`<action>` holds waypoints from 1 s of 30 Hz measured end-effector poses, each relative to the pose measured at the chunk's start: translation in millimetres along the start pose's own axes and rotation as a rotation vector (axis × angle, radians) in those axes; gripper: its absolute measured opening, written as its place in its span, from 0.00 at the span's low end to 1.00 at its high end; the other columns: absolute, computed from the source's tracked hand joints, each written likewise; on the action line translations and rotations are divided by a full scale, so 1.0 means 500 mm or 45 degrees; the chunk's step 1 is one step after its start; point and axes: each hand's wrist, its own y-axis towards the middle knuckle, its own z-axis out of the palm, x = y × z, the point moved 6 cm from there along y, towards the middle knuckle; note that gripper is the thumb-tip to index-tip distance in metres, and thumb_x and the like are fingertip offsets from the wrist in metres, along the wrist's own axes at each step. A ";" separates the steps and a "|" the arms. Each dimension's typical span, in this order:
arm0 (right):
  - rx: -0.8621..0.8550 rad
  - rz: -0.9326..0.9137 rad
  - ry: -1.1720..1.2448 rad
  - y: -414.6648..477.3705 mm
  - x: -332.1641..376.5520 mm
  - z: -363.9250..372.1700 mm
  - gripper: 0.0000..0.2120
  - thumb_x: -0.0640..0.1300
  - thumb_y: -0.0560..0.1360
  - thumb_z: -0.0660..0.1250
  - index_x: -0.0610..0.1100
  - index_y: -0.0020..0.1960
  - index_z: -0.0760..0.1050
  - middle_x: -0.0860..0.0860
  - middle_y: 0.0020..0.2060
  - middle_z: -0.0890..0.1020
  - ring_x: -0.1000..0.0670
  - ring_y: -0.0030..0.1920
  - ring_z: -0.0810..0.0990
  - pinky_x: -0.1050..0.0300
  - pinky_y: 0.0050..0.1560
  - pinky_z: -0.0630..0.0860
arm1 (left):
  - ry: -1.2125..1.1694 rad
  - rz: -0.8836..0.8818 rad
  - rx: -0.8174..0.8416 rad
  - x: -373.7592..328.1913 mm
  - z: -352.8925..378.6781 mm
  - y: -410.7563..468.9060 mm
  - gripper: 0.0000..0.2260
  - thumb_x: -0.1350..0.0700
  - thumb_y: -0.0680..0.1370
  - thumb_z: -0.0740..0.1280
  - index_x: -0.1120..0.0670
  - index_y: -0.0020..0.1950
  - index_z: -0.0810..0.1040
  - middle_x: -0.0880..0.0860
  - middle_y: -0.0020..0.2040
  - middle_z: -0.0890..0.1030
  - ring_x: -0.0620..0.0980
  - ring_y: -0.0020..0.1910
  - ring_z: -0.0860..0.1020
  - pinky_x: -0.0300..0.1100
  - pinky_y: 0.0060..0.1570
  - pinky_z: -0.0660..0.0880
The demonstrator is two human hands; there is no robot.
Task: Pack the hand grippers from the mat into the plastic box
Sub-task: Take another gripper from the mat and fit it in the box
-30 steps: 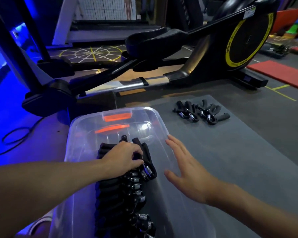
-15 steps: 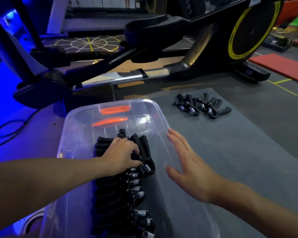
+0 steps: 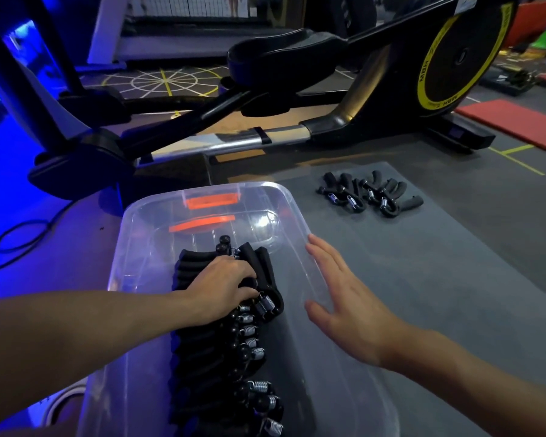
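Grey, matte mat (image 3: 438,279) stretches ahead and right of both grips. Below them sits the clear, glossy plastic box (image 3: 158,241). In it the packed hand grippers (image 3: 208,361), ridged black foam with steel coils, run lengthwise. The left grip (image 3: 221,288) curls round the farthest ones. The right grip (image 3: 344,307) lies flat-fingered against the box's right rim, holding nothing. The loose hand grippers (image 3: 369,193) lie ahead-right, strung crosswise and well apart, nearer the right grip.

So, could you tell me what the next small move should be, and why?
Probably let the left hand release its gripper: it already sits at the far end of the row in the box, and a pile waits on the mat.
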 end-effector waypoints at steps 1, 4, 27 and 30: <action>-0.002 -0.001 -0.001 0.000 -0.001 0.000 0.36 0.45 0.77 0.62 0.49 0.79 0.46 0.65 0.76 0.42 0.69 0.72 0.46 0.83 0.62 0.43 | 0.001 -0.009 0.016 -0.004 -0.001 0.001 0.10 0.45 0.72 0.72 0.51 0.47 0.82 0.46 0.43 0.82 0.48 0.46 0.79 0.44 0.51 0.74; -0.008 -0.005 0.004 0.000 -0.001 0.001 0.36 0.45 0.77 0.62 0.49 0.79 0.46 0.65 0.76 0.42 0.67 0.74 0.46 0.82 0.63 0.44 | 0.036 -0.063 0.068 -0.011 0.007 0.007 0.12 0.46 0.72 0.72 0.51 0.50 0.83 0.47 0.45 0.84 0.49 0.49 0.80 0.44 0.53 0.74; -0.016 -0.005 0.049 0.002 -0.006 0.001 0.36 0.44 0.77 0.62 0.49 0.78 0.47 0.66 0.75 0.43 0.66 0.74 0.48 0.79 0.65 0.47 | 0.032 -0.121 0.306 -0.026 -0.003 0.020 0.02 0.59 0.67 0.69 0.54 0.39 0.78 0.46 0.33 0.77 0.46 0.35 0.76 0.41 0.37 0.74; -0.015 -0.008 0.054 0.003 -0.005 0.002 0.36 0.44 0.77 0.62 0.48 0.78 0.47 0.66 0.76 0.43 0.66 0.74 0.47 0.80 0.65 0.46 | 0.037 -0.105 0.323 -0.044 -0.002 0.030 0.03 0.60 0.67 0.69 0.55 0.40 0.80 0.48 0.34 0.79 0.48 0.37 0.77 0.40 0.36 0.73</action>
